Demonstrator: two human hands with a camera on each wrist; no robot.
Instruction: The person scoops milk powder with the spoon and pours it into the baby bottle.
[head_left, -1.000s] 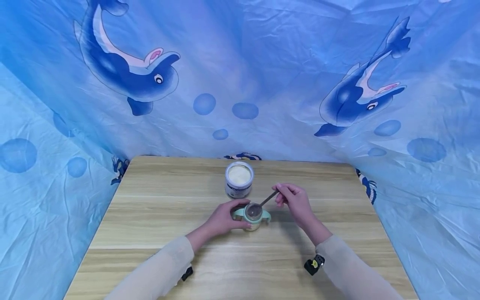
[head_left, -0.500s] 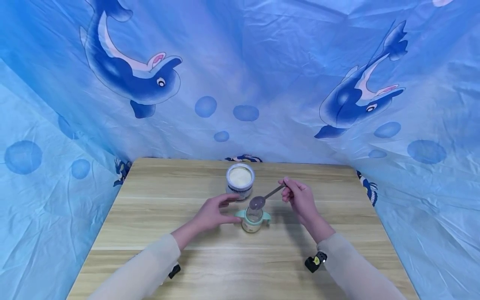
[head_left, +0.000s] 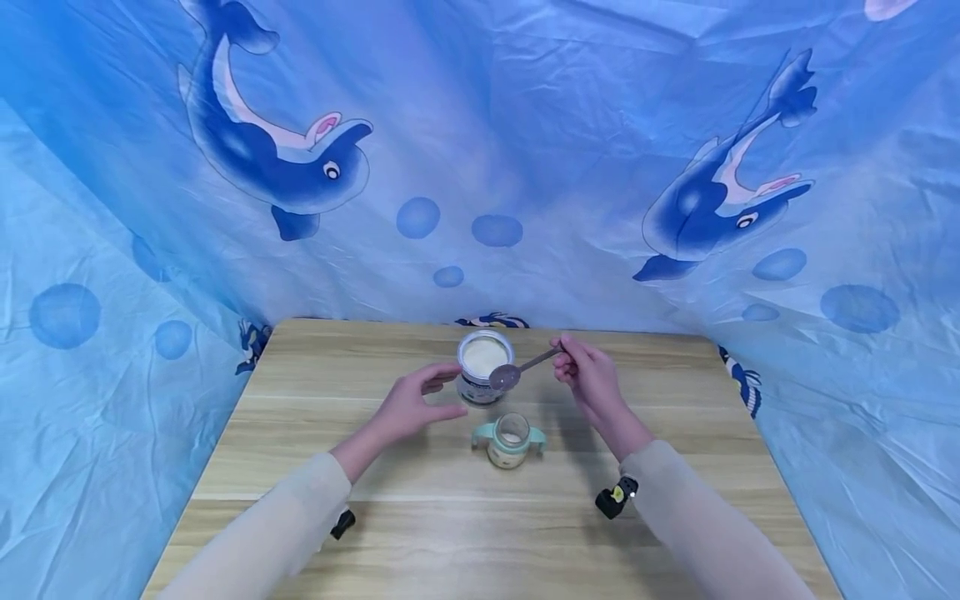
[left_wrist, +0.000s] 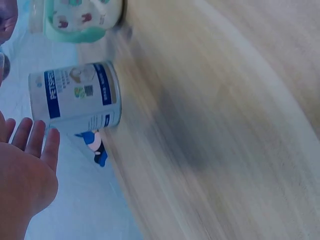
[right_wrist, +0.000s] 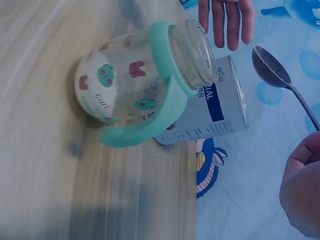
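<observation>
My right hand pinches the handle end of a dark spoon. The spoon's bowl hangs at the right side of an open can of pale powder, overlapping its rim in the head view. With thumb and fingers spread, my left hand is just left of the can, fingertips right at its side; the left wrist view shows these fingers straight beside the white and blue can. In front of the can stands an uncapped clear baby bottle with mint-green handles. Pale contents show low inside the bottle in the right wrist view.
Everything stands on a wood-grain table. Its back edge meets a blue dolphin-print sheet, which also hangs along both sides. A small black camera is strapped at my right wrist.
My left hand has let go of the bottle and moved left and back to the can. My right hand has lifted the spoon out of the bottle's mouth and carried it back toward the can.
</observation>
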